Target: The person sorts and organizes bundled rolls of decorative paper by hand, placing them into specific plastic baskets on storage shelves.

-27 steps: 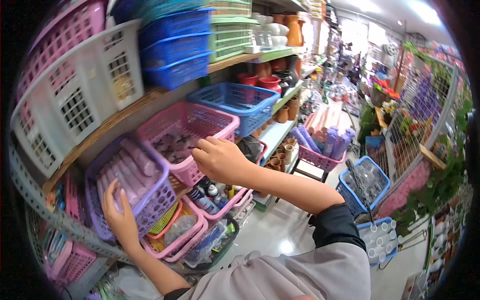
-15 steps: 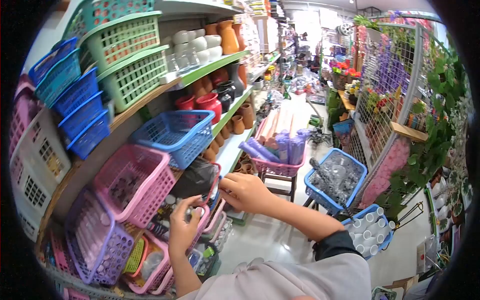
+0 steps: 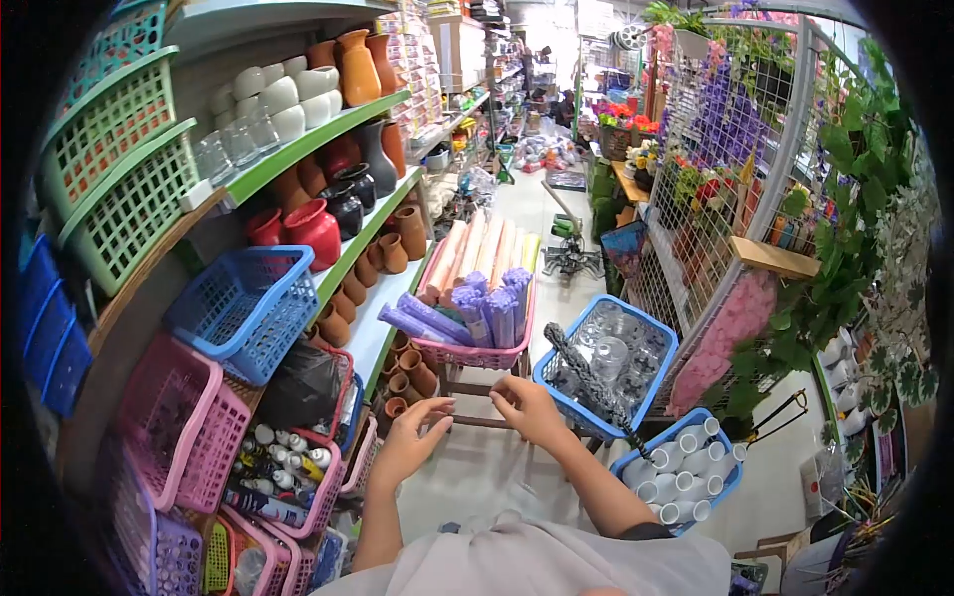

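Note:
Both hands are in front of my body over the aisle, with nothing seen in either. My left hand is open, thumb apart from the fingers, beside the lowest shelf with its small clay pots. My right hand has loosely bent fingers with a gap between them, pointing toward the left hand. Just beyond the hands, a pink basket on a dark stand holds purple-wrapped bundles and peach-coloured rolls. Left of my left hand, a pink basket holds several small bottles.
On the right stand a blue basket of clear items with a dark braided piece across it, and another blue basket of white cylinders. A wire rack with artificial flowers lines the right side. Shelves of pots fill the left.
My view has swung to the right. Both hands have moved away from the shelf baskets to over the aisle. My right hand has loosened from its closed shape.

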A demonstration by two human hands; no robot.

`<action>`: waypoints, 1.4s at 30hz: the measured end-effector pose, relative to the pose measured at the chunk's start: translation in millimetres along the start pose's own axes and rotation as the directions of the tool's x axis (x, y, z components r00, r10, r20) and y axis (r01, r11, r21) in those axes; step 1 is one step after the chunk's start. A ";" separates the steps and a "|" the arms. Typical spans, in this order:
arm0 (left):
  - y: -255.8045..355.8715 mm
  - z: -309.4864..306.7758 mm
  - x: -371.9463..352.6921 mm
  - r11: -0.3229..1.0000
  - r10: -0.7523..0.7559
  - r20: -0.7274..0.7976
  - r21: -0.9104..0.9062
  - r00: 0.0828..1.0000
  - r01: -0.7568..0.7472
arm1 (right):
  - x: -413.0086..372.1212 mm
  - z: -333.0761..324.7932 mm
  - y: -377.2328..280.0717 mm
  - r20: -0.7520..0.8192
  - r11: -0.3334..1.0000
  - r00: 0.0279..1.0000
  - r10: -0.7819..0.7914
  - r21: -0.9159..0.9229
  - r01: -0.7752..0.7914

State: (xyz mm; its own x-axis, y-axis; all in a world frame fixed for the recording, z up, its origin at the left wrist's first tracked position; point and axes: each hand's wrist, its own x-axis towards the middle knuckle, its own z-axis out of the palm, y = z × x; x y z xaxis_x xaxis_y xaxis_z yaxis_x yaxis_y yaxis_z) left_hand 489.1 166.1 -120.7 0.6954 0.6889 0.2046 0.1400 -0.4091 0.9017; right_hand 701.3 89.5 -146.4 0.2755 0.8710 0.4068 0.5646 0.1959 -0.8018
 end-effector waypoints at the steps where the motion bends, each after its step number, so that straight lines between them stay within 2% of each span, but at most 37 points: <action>1: -0.2 3.0 7.4 1.000 -0.004 0.008 -0.024 1.000 0.004 | 2.9 -1.1 7.5 -0.010 0.998 0.998 0.060 -0.012 -0.060; 5: -23.8 6.7 45.3 0.996 -0.004 0.070 -0.090 0.998 0.010 | 21.5 -2.7 37.0 -0.080 0.982 0.979 0.187 0.040 -0.184; 6: -26.7 7.2 56.2 0.996 0.000 0.080 -0.094 0.997 0.008 | 27.7 -2.2 47.8 -0.089 0.981 0.977 0.192 0.036 -0.190; 8: -31.8 7.2 79.0 0.997 0.040 0.070 -0.063 0.997 -0.036 | 42.2 -0.5 70.9 -0.239 0.984 0.956 0.170 -0.015 -0.179; 10: -36.0 5.0 101.8 0.995 0.059 0.092 -0.090 0.994 -0.050 | 60.2 -2.8 84.9 -0.308 0.972 0.924 0.228 0.015 -0.235; 12: -33.5 -1.3 123.1 0.997 0.066 0.143 -0.046 0.987 -0.060 | 78.6 3.3 128.8 -0.410 0.980 0.892 0.189 0.024 -0.197; 13: -37.6 -5.5 134.2 0.990 0.133 0.150 0.037 0.980 -0.140 | 86.9 5.9 146.6 -0.416 0.980 0.890 0.185 0.017 -0.196; 15: -41.3 -11.7 153.3 0.988 0.150 0.135 0.007 0.979 -0.152 | 102.9 11.1 173.1 -0.449 0.954 0.848 0.280 0.030 -0.299; 17: -46.7 -18.2 172.3 0.981 0.194 0.112 -0.004 0.975 -0.194 | 116.3 17.7 187.7 -0.476 0.956 0.844 0.248 -0.023 -0.294; 18: -49.4 -21.3 181.9 0.960 0.255 0.097 0.096 0.962 -0.265 | 120.9 21.2 192.2 -0.494 0.952 0.840 0.224 -0.073 -0.296; 20: -58.0 -23.3 200.7 0.918 0.335 0.069 0.200 0.940 -0.342 | 129.3 29.1 196.1 -0.496 0.956 0.836 0.234 -0.040 -0.292; 21: -60.8 -22.2 207.8 0.917 0.340 0.079 0.195 0.937 -0.349 | 131.4 33.8 195.7 -0.494 0.958 0.839 0.229 -0.038 -0.284; 23: -64.2 -16.8 219.7 0.800 0.470 0.054 0.395 0.881 -0.451 | 134.5 40.4 203.6 -0.475 0.972 0.856 0.203 -0.011 -0.236; 24: -65.8 -13.6 224.5 0.800 0.476 0.060 0.385 0.877 -0.460 | 135.3 43.7 211.0 -0.484 0.970 0.851 0.203 -0.017 -0.241; 26: -69.7 -9.0 234.5 0.733 0.493 0.090 0.493 0.866 -0.469 | 137.2 50.6 221.9 -0.424 0.978 0.885 0.192 0.010 -0.207; 27: -77.9 -6.9 241.3 0.754 0.472 0.113 0.461 0.874 -0.467 | 138.0 52.2 219.3 -0.466 0.956 0.863 0.196 -0.104 -0.273; 30: -96.8 -3.1 256.0 0.727 0.462 0.172 0.488 0.870 -0.482 | 140.4 53.0 210.8 -0.496 0.934 0.847 0.189 -0.175 -0.311; 31: -97.8 -3.3 259.6 0.725 0.478 0.165 0.479 0.863 -0.494 | 142.1 49.1 193.6 -0.487 0.950 0.848 0.211 -0.103 -0.295; 35: -102.6 -9.0 266.2 0.722 0.498 0.211 0.436 0.841 -0.537 | 136.9 46.3 194.7 -0.562 0.964 0.810 0.170 -0.076 -0.255; 38: -102.5 -12.4 266.8 0.745 0.497 0.195 0.405 0.846 -0.531 | 136.6 33.2 184.0 -0.593 0.939 0.769 0.239 -0.061 -0.339; 40: -102.3 -13.2 266.1 0.740 0.512 0.183 0.401 0.839 -0.540 | 141.9 21.1 158.0 -0.665 0.979 0.724 0.184 0.061 -0.193; 42: -99.8 -12.0 266.2 0.740 0.534 0.163 0.384 0.829 -0.552 | 147.5 6.9 126.2 -0.684 0.989 0.717 0.136 0.048 -0.142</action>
State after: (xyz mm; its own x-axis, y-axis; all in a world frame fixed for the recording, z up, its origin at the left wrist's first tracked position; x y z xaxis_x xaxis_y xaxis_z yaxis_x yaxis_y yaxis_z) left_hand 651.8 397.4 -151.7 0.7665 0.2552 0.5893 -0.0098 -0.9129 0.4082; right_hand 807.8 245.8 -190.5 0.8065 0.3426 0.4819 0.4817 0.0918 -0.8715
